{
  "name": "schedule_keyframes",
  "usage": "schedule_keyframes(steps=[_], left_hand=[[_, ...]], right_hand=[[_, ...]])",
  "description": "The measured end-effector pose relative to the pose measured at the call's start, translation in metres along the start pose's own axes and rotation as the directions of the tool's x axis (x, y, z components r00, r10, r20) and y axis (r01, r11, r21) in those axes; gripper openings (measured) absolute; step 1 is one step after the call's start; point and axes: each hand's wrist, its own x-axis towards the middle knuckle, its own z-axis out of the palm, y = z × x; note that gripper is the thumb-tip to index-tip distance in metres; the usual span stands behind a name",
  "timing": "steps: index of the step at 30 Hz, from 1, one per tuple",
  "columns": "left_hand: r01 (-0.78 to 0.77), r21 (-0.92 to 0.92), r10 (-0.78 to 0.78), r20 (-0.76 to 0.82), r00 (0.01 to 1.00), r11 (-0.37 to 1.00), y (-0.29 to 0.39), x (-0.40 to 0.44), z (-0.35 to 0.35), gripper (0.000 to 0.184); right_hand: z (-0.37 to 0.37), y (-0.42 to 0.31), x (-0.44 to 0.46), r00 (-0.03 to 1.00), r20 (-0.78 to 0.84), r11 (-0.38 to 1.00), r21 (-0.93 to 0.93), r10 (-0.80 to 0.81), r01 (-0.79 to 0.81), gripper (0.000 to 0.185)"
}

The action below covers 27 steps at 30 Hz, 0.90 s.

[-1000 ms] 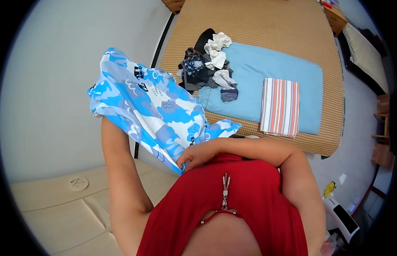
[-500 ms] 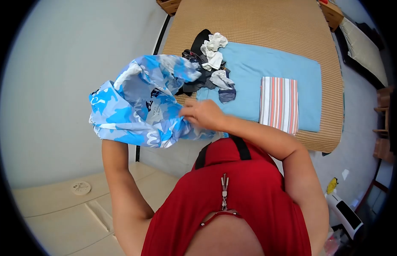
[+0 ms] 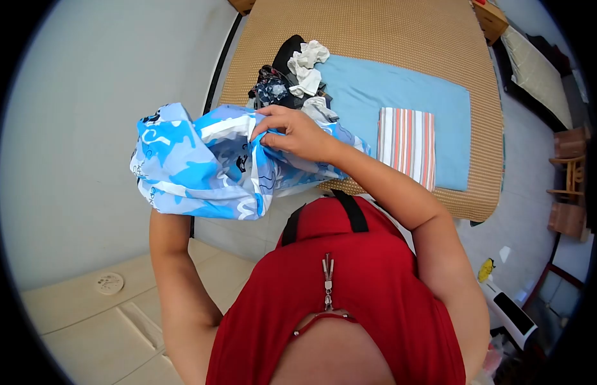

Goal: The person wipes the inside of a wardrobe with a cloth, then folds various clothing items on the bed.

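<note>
A blue and white camouflage-print garment (image 3: 183,170) is held up in front of me, bunched and partly open. Up to the wrist, my left forearm (image 3: 170,240) goes into it from below, and the cloth hides that hand completely. My right hand (image 3: 295,131) is closed on the garment's upper edge, thumb and fingers pinching the fabric. From there a loose part of the cloth trails off to the right, below my right wrist. Whether the garment is a shirt or shorts I cannot tell.
Ahead is a bed with a woven tan mat (image 3: 369,29) and a light blue cloth (image 3: 356,80) spread on it. A folded striped cloth (image 3: 406,147) lies on that. Dark and white clothes (image 3: 305,70) are heaped at the left. A wall (image 3: 74,128) stands close on the left.
My right hand has moved up and slightly left and now pinches the garment's upper edge. The raised far side of the garment has come down and its opening is narrower.
</note>
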Motion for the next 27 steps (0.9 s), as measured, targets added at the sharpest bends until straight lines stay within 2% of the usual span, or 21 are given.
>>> schedule_keyframes(steps=[3, 6, 12, 15, 20, 22, 25, 27], left_hand=[[0.01, -0.012, -0.01, -0.001, 1.0, 1.0, -0.003, 0.003, -0.004, 0.046], [0.022, -0.014, -0.022, -0.002, 1.0, 1.0, -0.005, 0.004, -0.005, 0.046], [0.049, -0.022, -0.049, -0.015, 0.999, 0.999, -0.007, 0.004, -0.007, 0.047], [0.057, -0.021, -0.058, -0.014, 0.998, 0.998, -0.008, 0.008, -0.009, 0.047], [0.068, -0.035, -0.069, -0.005, 0.998, 0.997, -0.022, 0.017, -0.003, 0.048], [0.086, -0.048, -0.084, 0.027, 0.996, 0.995, -0.042, 0.042, 0.013, 0.048], [0.169, -0.04, -0.166, 0.068, 0.984, 0.985, -0.09, 0.095, 0.046, 0.049], [0.264, 0.063, -0.269, 0.097, 0.958, 0.963, -0.124, 0.111, 0.051, 0.049]], right_hand=[[-0.002, 0.003, 0.003, 0.982, 0.142, 0.99, 0.056, 0.122, -0.131, 0.017], [-0.007, 0.002, 0.005, 0.979, 0.17, 0.993, -0.036, 0.113, -0.108, 0.017], [-0.01, 0.01, 0.008, 0.989, 0.13, 0.995, -0.086, 0.067, -0.056, 0.016], [-0.01, 0.013, 0.013, 0.989, 0.13, 0.997, -0.04, 0.078, -0.073, 0.015], [-0.023, -0.005, 0.011, 0.962, 0.005, 0.957, 0.108, 0.271, -0.27, 0.016], [-0.034, -0.003, 0.009, 0.947, -0.141, 0.956, 0.106, 0.287, -0.274, 0.021], [-0.065, -0.003, 0.009, 0.918, -0.203, 0.939, 0.11, 0.342, -0.325, 0.018], [-0.079, -0.019, 0.007, 0.902, -0.233, 0.931, 0.095, 0.364, -0.351, 0.017]])
